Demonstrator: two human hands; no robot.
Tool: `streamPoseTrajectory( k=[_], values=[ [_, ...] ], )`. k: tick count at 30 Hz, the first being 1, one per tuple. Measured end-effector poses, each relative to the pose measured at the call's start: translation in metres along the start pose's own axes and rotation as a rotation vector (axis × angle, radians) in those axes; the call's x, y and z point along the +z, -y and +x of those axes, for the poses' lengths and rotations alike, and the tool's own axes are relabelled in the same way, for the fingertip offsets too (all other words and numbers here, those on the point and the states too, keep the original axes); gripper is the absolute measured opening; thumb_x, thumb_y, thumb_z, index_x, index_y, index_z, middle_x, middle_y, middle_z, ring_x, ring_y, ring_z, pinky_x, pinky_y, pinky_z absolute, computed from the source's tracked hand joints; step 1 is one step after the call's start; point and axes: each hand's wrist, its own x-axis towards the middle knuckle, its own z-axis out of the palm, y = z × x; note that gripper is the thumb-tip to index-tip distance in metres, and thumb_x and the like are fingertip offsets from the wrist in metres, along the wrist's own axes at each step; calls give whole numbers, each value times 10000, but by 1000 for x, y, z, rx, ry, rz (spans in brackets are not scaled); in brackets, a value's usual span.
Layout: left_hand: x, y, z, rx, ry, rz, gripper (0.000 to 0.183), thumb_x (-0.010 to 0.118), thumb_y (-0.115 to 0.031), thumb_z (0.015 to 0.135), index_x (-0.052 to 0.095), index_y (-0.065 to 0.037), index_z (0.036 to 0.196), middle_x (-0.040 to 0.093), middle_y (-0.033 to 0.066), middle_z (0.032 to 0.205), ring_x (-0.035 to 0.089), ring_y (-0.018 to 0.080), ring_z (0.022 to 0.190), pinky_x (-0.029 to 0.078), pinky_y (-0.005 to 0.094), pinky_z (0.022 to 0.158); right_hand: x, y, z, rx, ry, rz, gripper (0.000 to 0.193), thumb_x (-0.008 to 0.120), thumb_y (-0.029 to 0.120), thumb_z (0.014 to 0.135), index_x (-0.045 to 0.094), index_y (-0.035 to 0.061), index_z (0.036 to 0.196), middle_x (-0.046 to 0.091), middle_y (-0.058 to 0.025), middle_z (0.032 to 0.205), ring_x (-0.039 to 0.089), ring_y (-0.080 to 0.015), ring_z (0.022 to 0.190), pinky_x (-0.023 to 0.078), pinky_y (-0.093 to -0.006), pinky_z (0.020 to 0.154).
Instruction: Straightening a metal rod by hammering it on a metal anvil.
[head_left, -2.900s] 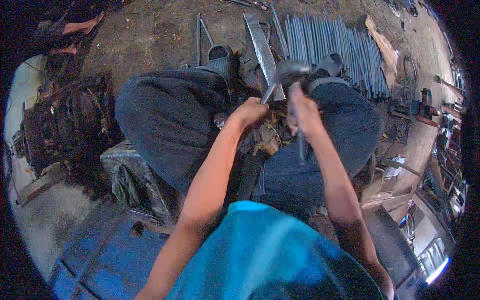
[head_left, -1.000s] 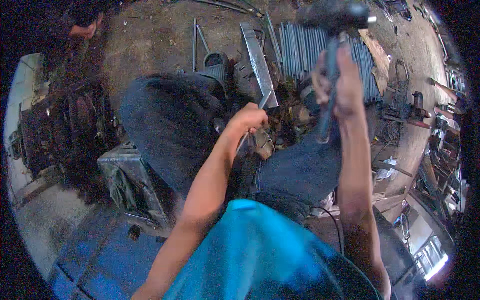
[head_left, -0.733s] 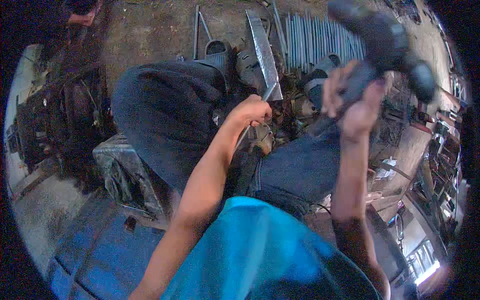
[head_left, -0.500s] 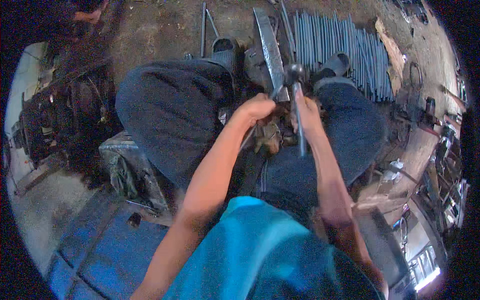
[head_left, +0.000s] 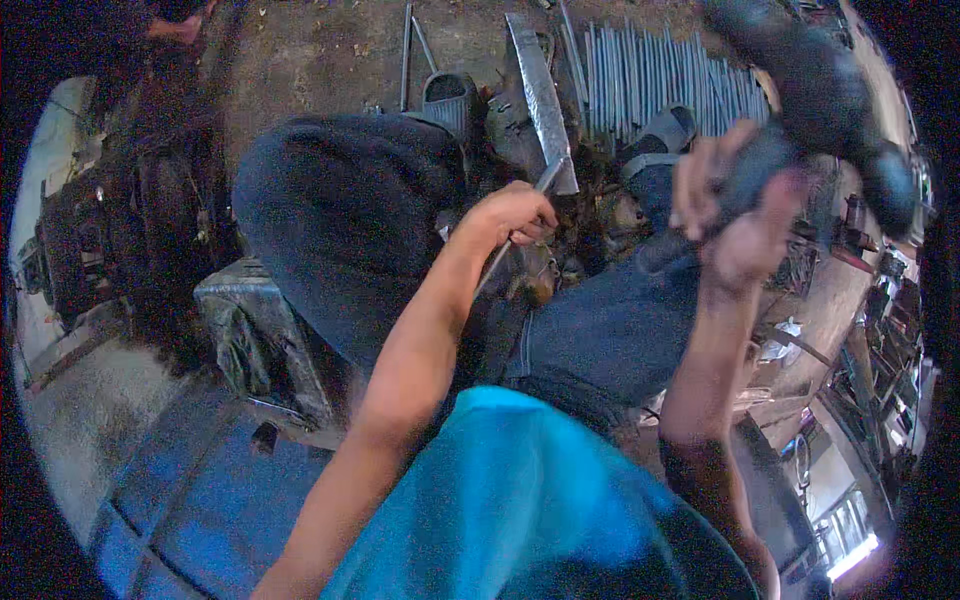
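Note:
My left hand point(head_left: 513, 214) is closed around a thin metal rod point(head_left: 490, 268). The rod's far end lies over the near end of a long, flat silver metal bar point(head_left: 541, 105), which stretches away between my feet. Up on the right, my right hand point(head_left: 740, 215) grips a hammer point(head_left: 825, 90) by its handle. The hammer is raised close to the camera, so its dark head looks large and is smeared by motion. The handle's butt sticks out below my fingers, over my right thigh.
Many grey metal rods point(head_left: 640, 85) lie side by side on the ground beyond my right foot. Two more rods point(head_left: 407, 60) rest near my left slipper point(head_left: 448, 98). A block with dark cloth point(head_left: 240, 320) stands left of my left leg. Scrap metal point(head_left: 870, 350) crowds the right side.
My right hand has swung the hammer up and to the right, away from the near end of the metal bar. My left hand stays in place with the rod.

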Motion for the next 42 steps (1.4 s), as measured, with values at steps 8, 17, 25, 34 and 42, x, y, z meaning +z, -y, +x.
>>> streamPoseTrajectory(
  k=[8, 17, 25, 34, 42],
  values=[
    [12, -7, 11, 141, -223, 288, 340, 644, -265, 799, 641, 62, 892, 663, 157, 830, 633, 294, 729, 476, 428, 643, -49, -139, -37, 737, -269, -157, 485, 469, 550, 939, 421, 135, 694, 386, 19, 493, 369, -91, 367, 305, -257, 337],
    [23, 12, -4, 582, -618, 816, 352, 568, -277, 872, 617, 66, 938, 619, 318, 921, 597, 470, 923, 464, 500, 815, -2, 35, 27, 68, -97, -146, 580, 340, 621, 943, 462, 56, 892, 385, -11, 538, 378, -103, 389, 324, -233, 366],
    [12, 12, -6, 551, -651, 850, 343, 553, -287, 907, 634, 46, 918, 622, 303, 886, 596, 468, 907, 466, 497, 777, -3, -55, -29, 195, -75, -113, 376, 460, 441, 975, 496, 85, 859, 468, 2, 594, 403, -90, 413, 307, -262, 357],
    [21, 14, -1, 609, -654, 810, 357, 498, -266, 925, 637, 61, 902, 606, 334, 898, 586, 487, 907, 466, 529, 805, -51, -124, -43, 705, -303, -49, 517, 503, 578, 908, 446, 126, 664, 437, 1, 492, 419, -108, 357, 344, -268, 329],
    [17, 17, 8, 577, -687, 851, 417, 482, -323, 952, 630, 49, 836, 631, 281, 835, 609, 460, 863, 467, 504, 758, 6, 47, 18, -23, 10, -123, 665, 317, 732, 867, 411, 74, 853, 331, 10, 521, 336, -104, 363, 328, -236, 377]
  ],
)
